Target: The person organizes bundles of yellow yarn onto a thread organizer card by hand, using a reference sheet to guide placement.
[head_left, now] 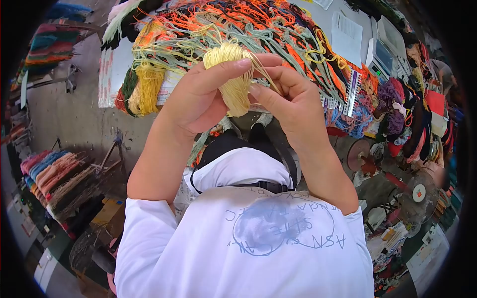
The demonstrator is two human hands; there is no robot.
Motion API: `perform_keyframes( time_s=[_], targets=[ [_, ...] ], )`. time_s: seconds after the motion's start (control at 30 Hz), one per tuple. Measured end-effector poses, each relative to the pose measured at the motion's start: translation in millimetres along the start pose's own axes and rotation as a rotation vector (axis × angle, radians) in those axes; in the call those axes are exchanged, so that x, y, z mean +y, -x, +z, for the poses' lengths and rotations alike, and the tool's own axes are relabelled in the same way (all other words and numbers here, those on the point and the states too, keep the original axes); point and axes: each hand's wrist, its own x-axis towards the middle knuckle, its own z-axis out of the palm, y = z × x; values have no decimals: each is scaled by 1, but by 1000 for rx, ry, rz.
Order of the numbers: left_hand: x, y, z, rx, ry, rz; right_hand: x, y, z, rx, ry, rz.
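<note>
A pale yellow skein of yarn hangs folded between my two hands, over the near edge of the table. My left hand is closed around the skein, its thumb lying across the front of it. My right hand pinches a few loose strands at the skein's right side, with thumb and fingers together. Behind the skein, a large heap of orange, grey-green and black yarn covers much of the table.
Mustard yellow and dark green skeins hang at the table's left corner. A paper sheet and a digital scale are at the right. A standing fan is at the lower right; a yarn rack stands left.
</note>
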Motion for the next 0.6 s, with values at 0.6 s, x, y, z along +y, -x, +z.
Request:
perform_keyframes(
  time_s=[0.6],
  targets=[
    [21,-5,-116,194,-387,-323,31,32,-192,-308,-206,143]
  ],
)
